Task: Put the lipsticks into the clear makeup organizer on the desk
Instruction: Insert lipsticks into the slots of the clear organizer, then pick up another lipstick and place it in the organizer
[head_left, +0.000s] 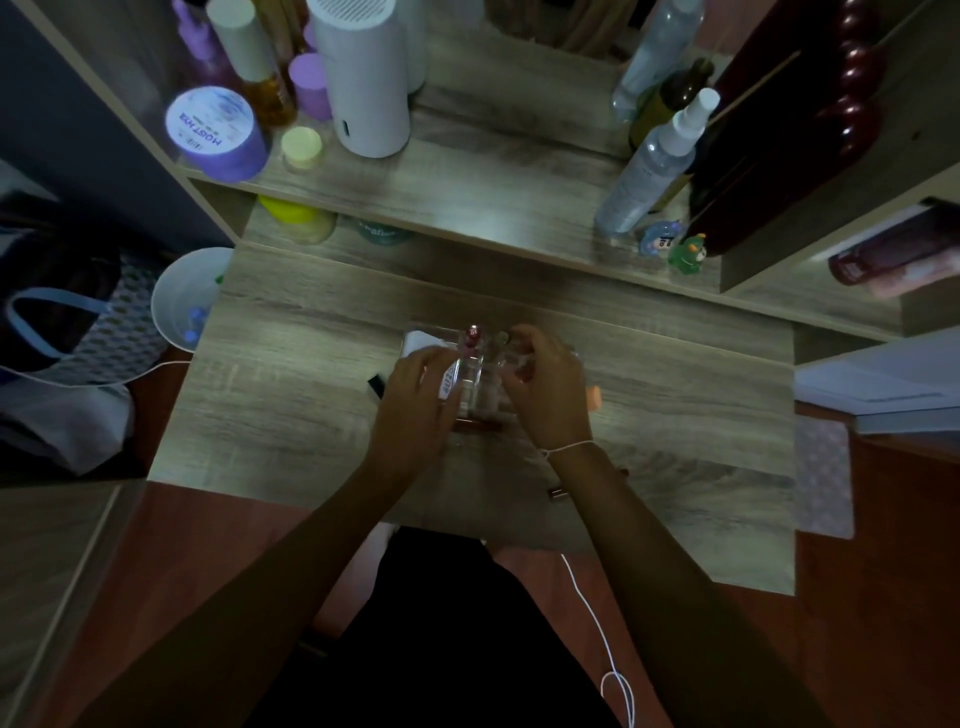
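Head view, dim light: clear makeup organizer (475, 387) sits mid-frame on the wood-grain desk (291, 364), w/ both hands around it. Left hand (415, 384) is pressed to the organizer's left side, fingers curled on its wall; looks like a steadying grip, but can't tell if it holds anything else. Right hand (543, 382) is on the organizer's right side, fingers bent in over the top edge; whether it pinches a lipstick can't be told, too dark and blurred. One red-capped lipstick (472, 335) stands upright in the organizer, a paler tube (501, 340) just beside it. A dark-red lipstick (478, 426) lies flat on the desk just below the organizer, btwn the wrists. A small dark tube (557, 492) lies near the right forearm, lower center. A black item (376, 385) lies just left of the left hand. Upper left: purple tub (215, 132) and white cylinder (363, 78) on the shelf; upper right: spray bottle (652, 166).
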